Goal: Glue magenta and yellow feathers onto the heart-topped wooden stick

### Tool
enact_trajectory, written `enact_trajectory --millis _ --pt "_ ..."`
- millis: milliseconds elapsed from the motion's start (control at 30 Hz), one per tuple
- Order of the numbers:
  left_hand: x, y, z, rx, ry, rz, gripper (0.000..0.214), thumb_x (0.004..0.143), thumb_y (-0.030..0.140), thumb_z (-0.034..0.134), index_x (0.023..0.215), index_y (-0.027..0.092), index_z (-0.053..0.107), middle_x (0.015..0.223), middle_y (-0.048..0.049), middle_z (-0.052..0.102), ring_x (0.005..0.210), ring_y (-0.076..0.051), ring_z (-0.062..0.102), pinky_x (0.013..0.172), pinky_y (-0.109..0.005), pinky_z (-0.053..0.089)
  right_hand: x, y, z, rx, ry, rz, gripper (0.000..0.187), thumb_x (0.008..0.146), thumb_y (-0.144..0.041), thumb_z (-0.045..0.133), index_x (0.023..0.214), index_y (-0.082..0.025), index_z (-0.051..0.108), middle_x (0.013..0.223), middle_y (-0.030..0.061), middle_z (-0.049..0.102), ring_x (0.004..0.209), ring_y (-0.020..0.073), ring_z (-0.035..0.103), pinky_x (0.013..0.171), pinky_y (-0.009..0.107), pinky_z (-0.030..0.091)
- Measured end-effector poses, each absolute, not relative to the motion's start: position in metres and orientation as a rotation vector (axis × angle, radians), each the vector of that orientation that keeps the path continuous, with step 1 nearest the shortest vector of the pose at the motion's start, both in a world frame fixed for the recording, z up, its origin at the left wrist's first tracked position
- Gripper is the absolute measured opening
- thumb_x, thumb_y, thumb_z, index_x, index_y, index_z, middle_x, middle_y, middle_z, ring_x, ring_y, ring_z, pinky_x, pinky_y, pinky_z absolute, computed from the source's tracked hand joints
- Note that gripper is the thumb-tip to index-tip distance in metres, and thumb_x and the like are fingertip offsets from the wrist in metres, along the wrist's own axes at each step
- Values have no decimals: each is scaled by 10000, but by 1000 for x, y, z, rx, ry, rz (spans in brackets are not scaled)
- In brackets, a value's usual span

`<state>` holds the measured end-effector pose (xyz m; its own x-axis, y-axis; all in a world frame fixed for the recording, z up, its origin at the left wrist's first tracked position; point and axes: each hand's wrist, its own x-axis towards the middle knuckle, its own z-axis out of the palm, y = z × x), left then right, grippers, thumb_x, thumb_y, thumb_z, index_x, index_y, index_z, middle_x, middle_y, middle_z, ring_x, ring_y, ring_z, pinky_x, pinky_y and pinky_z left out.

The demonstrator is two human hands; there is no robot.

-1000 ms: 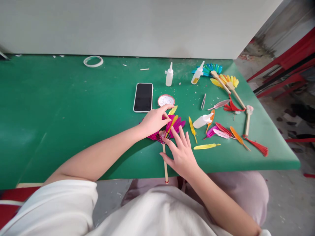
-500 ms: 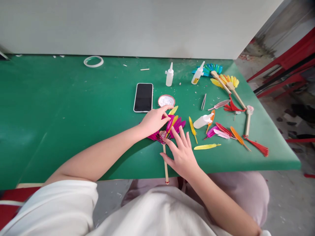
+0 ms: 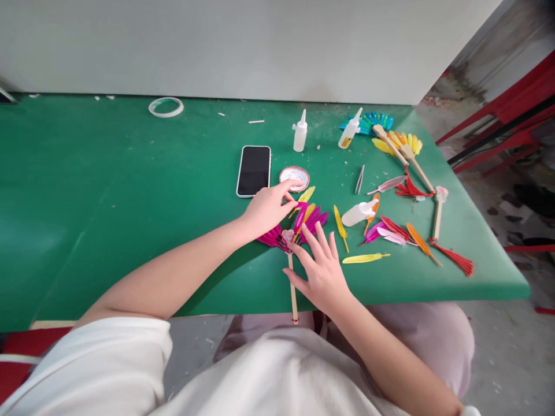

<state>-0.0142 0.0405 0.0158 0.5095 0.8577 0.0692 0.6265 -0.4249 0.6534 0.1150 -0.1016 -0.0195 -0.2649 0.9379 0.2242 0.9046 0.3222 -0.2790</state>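
Observation:
In front of me lies a small fan of magenta feathers (image 3: 270, 236), with a pinkish heart-shaped piece (image 3: 288, 236) at its centre and a wooden handle (image 3: 293, 289) pointing towards me. My left hand (image 3: 269, 209) is above the upper left of the fan. Its index finger reaches to the near rim of a small round dish (image 3: 288, 171) with whitish contents, the thumb apart from it. My right hand (image 3: 321, 266) is spread, fingertips at the fan's right side and centre, holding nothing visible. A yellow feather (image 3: 309, 194) lies beyond the fan, partly covered.
A phone (image 3: 254, 171), two upright glue bottles (image 3: 300, 136), a bottle on its side (image 3: 359, 214), tweezers (image 3: 359, 179) and a tape roll (image 3: 166, 107) are on the green table (image 3: 108, 173). Loose feathers (image 3: 366, 258) and finished-looking fans (image 3: 405, 143) lie to the right.
My left hand has shifted slightly off the magenta feathers, its index finger now reaching to the dish's rim. My right hand stays at the fan.

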Motion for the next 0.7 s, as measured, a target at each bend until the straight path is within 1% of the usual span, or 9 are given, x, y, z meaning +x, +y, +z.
enact_trajectory --millis 167,300,367,500,633,700 --pt "-16 41 16 2221 1222 544 377 802 227 558 1175 257 511 832 21 684 638 -113 580 654 -238 420 115 -102 -21 -1629 -2245 114 429 829 -424 474 1201 -216 520 1410 110 348 1354 341 144 1024 606 208" --pt "-17 41 15 2344 1201 391 186 811 292 547 975 237 617 805 13 681 682 -137 599 617 -242 414 115 -101 -20 -1628 -2242 104 439 832 -433 467 1218 -230 509 1402 100 362 1355 335 145 1031 601 200" --pt "-17 41 13 2448 1170 305 167 823 311 526 903 225 645 826 -2 682 743 -162 608 628 -253 420 115 -101 -19 -1631 -2237 101 448 831 -439 468 1230 -238 499 1406 99 354 1356 336 139 1034 597 194" --pt "-16 40 11 2632 1201 249 224 855 301 474 921 208 667 883 -34 682 838 -203 603 660 -278 432 115 -101 -19 -1635 -2221 82 467 826 -459 470 1230 -226 496 1404 110 355 1355 337 142 1033 590 196" --pt "-15 39 10 2677 1252 238 255 873 301 452 961 210 673 874 -47 680 848 -199 600 675 -275 440 115 -102 -20 -1634 -2208 56 416 826 -484 458 1129 -219 565 1388 103 384 1353 334 151 1037 581 190" --pt "-15 39 10 2677 1240 249 253 875 297 454 975 213 671 877 -46 679 857 -196 596 700 -278 443 115 -103 -20 -1638 -2215 55 409 830 -484 452 1130 -230 564 1392 98 379 1354 334 146 1037 582 187"
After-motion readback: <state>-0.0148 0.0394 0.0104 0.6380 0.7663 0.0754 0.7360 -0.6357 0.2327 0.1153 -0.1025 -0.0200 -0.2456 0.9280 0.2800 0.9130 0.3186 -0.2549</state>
